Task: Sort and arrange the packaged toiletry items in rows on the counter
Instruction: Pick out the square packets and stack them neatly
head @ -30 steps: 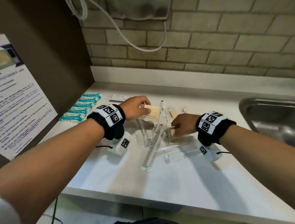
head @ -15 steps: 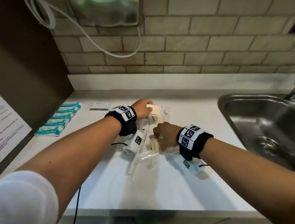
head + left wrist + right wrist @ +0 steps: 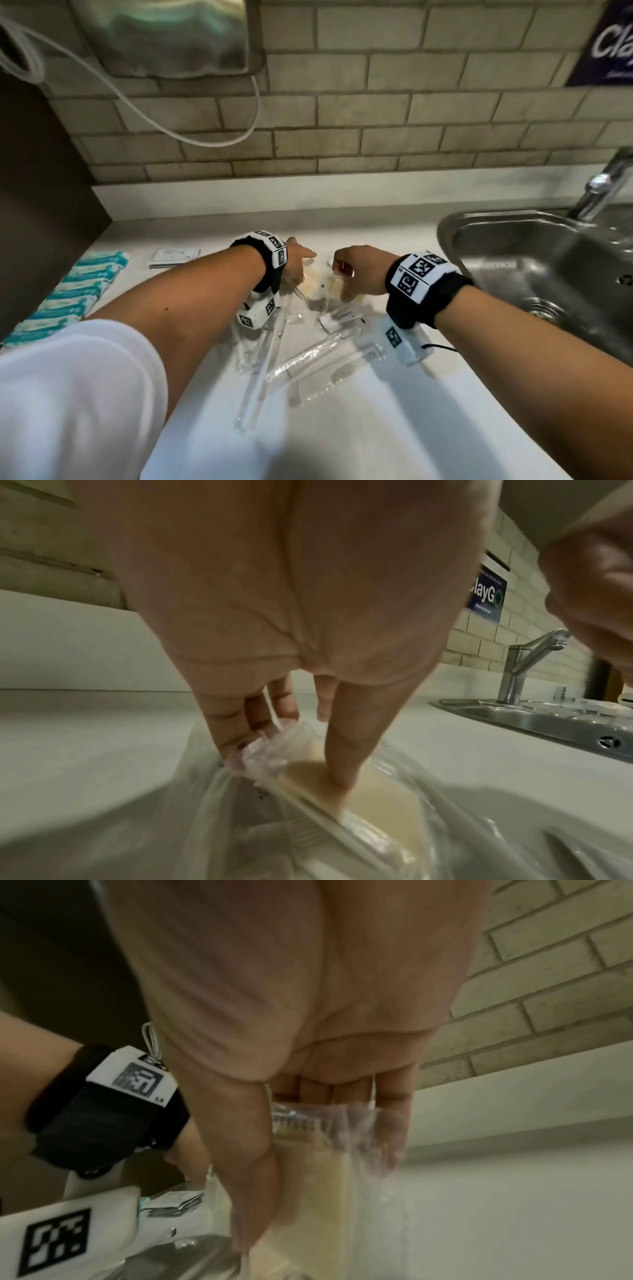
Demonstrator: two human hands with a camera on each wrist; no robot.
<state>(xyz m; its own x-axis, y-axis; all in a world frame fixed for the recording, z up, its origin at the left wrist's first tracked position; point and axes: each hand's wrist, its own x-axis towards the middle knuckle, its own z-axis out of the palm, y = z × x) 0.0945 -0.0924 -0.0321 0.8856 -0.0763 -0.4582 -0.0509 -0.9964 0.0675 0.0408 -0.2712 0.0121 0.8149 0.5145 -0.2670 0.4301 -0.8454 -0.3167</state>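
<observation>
Head view: I see both hands over the packet pile (image 3: 301, 346) mid-bench, teal packets (image 3: 65, 301) rowed at the left edge; left wrist: my left grip (image 3: 291, 723) pinches a cream wrapped bar (image 3: 373, 794); right wrist: my right grip (image 3: 308, 1123) pinches another cream packet (image 3: 318, 1177).

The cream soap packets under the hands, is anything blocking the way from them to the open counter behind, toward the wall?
Nothing visible does. The left hand and right hand each already grip a cream soap packet, and the counter behind them is bare up to the wall. The teal sachet row and white card packets lie off to the left.
</observation>
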